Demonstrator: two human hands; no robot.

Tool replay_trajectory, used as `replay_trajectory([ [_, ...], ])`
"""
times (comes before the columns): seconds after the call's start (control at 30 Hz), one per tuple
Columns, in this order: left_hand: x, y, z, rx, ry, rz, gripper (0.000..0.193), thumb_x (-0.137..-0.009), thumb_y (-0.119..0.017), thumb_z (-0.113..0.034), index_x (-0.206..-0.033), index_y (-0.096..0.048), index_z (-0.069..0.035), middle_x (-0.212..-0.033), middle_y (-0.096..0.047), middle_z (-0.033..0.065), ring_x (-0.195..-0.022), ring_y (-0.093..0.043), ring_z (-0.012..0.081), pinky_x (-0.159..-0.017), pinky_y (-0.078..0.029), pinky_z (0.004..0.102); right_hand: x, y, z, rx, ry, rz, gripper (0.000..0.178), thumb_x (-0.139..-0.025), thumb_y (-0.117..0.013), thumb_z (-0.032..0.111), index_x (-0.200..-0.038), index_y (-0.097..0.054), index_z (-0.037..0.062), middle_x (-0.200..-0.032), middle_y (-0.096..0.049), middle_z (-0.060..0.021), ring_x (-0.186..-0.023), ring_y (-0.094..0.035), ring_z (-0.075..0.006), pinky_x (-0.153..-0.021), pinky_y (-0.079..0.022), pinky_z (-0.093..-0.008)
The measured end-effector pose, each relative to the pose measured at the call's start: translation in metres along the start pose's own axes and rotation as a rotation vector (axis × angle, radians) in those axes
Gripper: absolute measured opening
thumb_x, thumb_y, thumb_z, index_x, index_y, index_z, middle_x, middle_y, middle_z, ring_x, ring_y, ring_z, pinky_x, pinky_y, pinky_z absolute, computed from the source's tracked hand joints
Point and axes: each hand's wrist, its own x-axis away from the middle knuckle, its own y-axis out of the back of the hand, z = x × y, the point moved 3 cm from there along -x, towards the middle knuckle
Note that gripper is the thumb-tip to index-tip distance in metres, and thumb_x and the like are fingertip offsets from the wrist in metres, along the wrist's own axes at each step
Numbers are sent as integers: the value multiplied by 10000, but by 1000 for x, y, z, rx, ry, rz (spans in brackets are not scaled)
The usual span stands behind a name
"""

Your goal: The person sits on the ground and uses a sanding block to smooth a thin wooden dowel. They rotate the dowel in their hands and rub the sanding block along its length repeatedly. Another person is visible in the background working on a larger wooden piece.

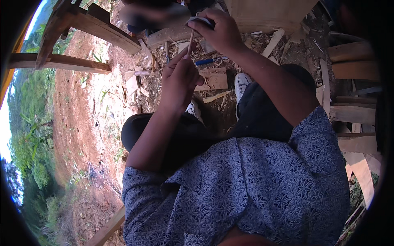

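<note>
My left hand (180,76) is closed round the lower part of a thin, pale wooden stick (191,42), which points up and away from me. My right hand (221,30) pinches a small grey folded sheet (202,19), perhaps sandpaper, at the stick's far end. Thumb and fingers press the sheet there, and the stick's tip is partly hidden by it. Both hands are held out above the ground, beyond my knees.
Wood shavings and offcuts litter the ground, with a blue-handled tool (204,62) and a flat wood block (213,79) among them. Wooden beams (106,33) stand at the left. Boards (355,115) are stacked at the right. Another person (154,16) is at the far side.
</note>
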Motion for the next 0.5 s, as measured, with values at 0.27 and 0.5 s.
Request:
replay_trajectory([
  [0.27,0,-2,-4,-6,-12,1,440,-1046,-428,-156,-1454,-438,7,-640,-330,-65,-548,-350,51,-572,-368,248,3,-4,-7,-112,-98,43,215,-848,-788,252,-938,-706,76,-806,-693,-87,-752,-701,-228,-708,-541,-361],
  [0.5,3,0,-6,0,-7,-29,451,-1049,-434,-163,-1460,-422,24,-640,-321,-67,-546,-353,55,-576,-379,255,13,-7,14,-57,-53,72,270,-835,-807,301,-916,-708,63,-799,-675,-89,-770,-691,-227,-700,-529,-367],
])
